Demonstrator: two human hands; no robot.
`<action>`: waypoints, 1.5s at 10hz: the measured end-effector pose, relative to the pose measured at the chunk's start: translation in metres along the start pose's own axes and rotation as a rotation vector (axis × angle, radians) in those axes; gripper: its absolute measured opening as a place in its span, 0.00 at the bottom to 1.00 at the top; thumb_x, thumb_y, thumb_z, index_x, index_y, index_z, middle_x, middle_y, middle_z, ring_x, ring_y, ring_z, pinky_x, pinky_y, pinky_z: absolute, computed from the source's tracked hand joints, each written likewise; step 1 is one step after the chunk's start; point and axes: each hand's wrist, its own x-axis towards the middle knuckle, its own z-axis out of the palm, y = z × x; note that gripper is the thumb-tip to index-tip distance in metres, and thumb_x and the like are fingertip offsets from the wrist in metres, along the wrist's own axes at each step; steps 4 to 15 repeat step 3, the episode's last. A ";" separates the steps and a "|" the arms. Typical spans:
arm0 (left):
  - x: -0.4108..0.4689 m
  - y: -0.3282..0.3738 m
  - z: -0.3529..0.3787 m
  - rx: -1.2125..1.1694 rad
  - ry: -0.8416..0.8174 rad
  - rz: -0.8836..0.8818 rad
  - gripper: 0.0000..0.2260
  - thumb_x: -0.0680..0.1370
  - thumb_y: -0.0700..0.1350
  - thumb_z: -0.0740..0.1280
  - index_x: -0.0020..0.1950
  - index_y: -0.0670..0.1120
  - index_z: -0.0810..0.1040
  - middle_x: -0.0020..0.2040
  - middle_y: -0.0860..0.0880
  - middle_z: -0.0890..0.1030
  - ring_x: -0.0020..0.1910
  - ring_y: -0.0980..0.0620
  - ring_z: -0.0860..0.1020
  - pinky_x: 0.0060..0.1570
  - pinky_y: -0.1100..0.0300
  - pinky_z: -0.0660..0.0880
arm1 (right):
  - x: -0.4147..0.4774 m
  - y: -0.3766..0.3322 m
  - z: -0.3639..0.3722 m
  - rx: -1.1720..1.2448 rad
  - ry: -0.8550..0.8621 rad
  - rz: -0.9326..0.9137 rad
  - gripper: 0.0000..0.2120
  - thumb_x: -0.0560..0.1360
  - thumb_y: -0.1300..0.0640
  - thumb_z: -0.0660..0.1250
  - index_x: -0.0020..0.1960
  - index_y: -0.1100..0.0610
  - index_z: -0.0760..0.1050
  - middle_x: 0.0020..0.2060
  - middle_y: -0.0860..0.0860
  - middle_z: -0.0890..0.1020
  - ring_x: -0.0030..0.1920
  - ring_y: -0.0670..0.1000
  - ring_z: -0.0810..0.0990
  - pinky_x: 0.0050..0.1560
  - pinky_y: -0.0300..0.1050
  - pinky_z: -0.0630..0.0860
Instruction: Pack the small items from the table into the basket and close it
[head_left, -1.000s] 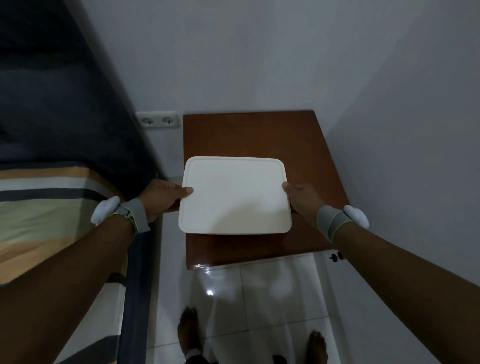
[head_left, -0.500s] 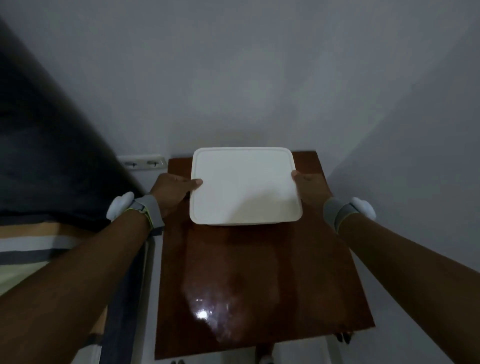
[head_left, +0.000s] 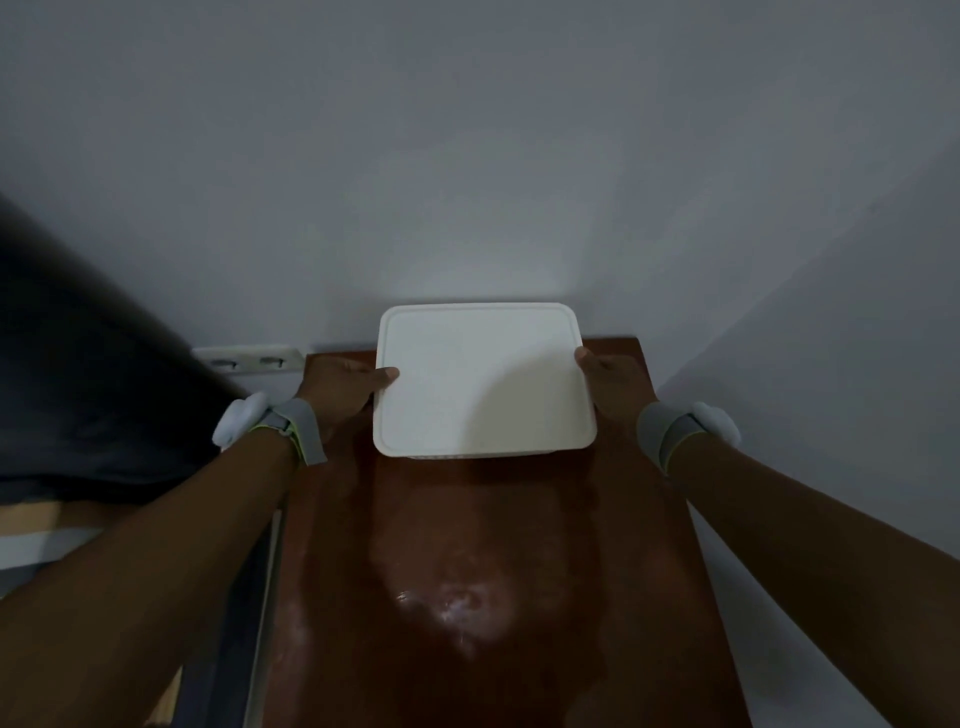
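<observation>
A white basket with a flat white lid on top stands at the far end of the glossy brown table, against the wall. My left hand grips its left side, thumb on the lid's edge. My right hand grips its right side in the same way. Only a thin strip of the basket's wall shows under the lid's near edge. No small items are visible on the table; the basket's contents are hidden.
A grey wall rises right behind the table, and another wall runs along its right side. A white double socket sits on the wall at the left. A dark bed with striped bedding lies to the left of the table.
Both hands have carried the lidded basket from the table's near edge to its far end by the wall. The view has tilted up; the floor and feet have left it.
</observation>
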 end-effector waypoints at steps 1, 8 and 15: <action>-0.003 0.003 -0.001 0.054 0.000 0.004 0.16 0.75 0.43 0.75 0.53 0.31 0.83 0.54 0.35 0.84 0.54 0.36 0.82 0.59 0.42 0.78 | -0.004 -0.002 -0.005 0.033 -0.019 0.024 0.24 0.81 0.46 0.62 0.33 0.62 0.75 0.32 0.55 0.74 0.36 0.53 0.72 0.41 0.46 0.67; -0.034 0.038 -0.011 0.500 0.162 0.108 0.25 0.73 0.61 0.71 0.48 0.37 0.86 0.50 0.38 0.86 0.52 0.39 0.83 0.54 0.50 0.79 | -0.038 -0.029 -0.020 -0.082 0.076 -0.090 0.22 0.80 0.41 0.61 0.53 0.58 0.83 0.44 0.51 0.80 0.46 0.52 0.75 0.51 0.44 0.72; -0.034 0.038 -0.011 0.500 0.162 0.108 0.25 0.73 0.61 0.71 0.48 0.37 0.86 0.50 0.38 0.86 0.52 0.39 0.83 0.54 0.50 0.79 | -0.038 -0.029 -0.020 -0.082 0.076 -0.090 0.22 0.80 0.41 0.61 0.53 0.58 0.83 0.44 0.51 0.80 0.46 0.52 0.75 0.51 0.44 0.72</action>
